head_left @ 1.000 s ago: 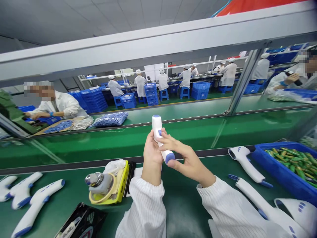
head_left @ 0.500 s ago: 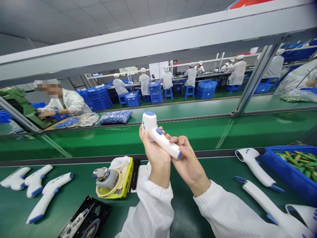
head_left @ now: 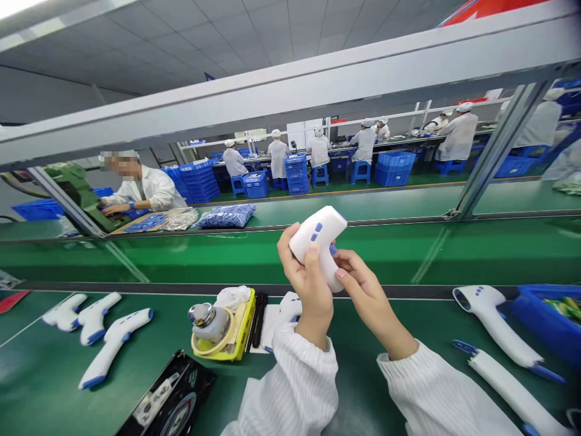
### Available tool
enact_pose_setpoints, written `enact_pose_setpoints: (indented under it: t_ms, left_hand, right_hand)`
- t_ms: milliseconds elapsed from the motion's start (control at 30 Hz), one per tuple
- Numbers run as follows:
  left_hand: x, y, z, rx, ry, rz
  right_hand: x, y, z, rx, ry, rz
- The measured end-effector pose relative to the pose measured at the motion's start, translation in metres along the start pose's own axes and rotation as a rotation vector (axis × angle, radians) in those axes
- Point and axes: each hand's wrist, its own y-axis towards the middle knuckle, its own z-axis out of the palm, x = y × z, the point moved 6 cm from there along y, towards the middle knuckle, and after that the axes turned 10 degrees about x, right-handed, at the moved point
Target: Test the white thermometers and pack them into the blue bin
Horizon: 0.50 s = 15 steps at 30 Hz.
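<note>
A white infrared thermometer [head_left: 325, 227] with blue buttons and a blue trigger is held up in front of me, above the bench. My left hand [head_left: 309, 281] is closed around its head, thumb near the buttons. My right hand [head_left: 365, 287] grips the lower handle between thumb and fingers, close to the trigger; part of the handle is hidden by the hands. Behind my left wrist, another white thermometer [head_left: 289, 306] lies partly covered on white paper.
At left lie several thermometers [head_left: 115, 345]. A yellow tray [head_left: 242, 336] holds a pump bottle [head_left: 209, 322]; a black box [head_left: 170, 396] stands in front. On the right are thermometer bodies [head_left: 492, 315] and a blue bin [head_left: 544, 318]. A co-worker [head_left: 154, 188] sits beyond the rail.
The thermometer has been turned, so its button side now faces me and its head tilts up to the right. Both hands have shifted right in view, and the right hand's grip has moved along the handle.
</note>
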Motion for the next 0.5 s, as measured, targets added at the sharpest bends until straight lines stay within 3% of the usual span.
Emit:
enact_pose_setpoints:
  t_ms: [300,500]
  left_hand:
    - [0.0006,-0.0009,-0.0008,0.037,0.043,0.032]
    - [-0.0027,-0.0062,-0.0008,0.031,0.243,0.084]
  right_hand:
    - [0.0017,-0.0061,0.0067,0.033,-0.240,-0.020]
    - [0.0035,-0.0080,0.0095,0.070,-0.300,-0.015]
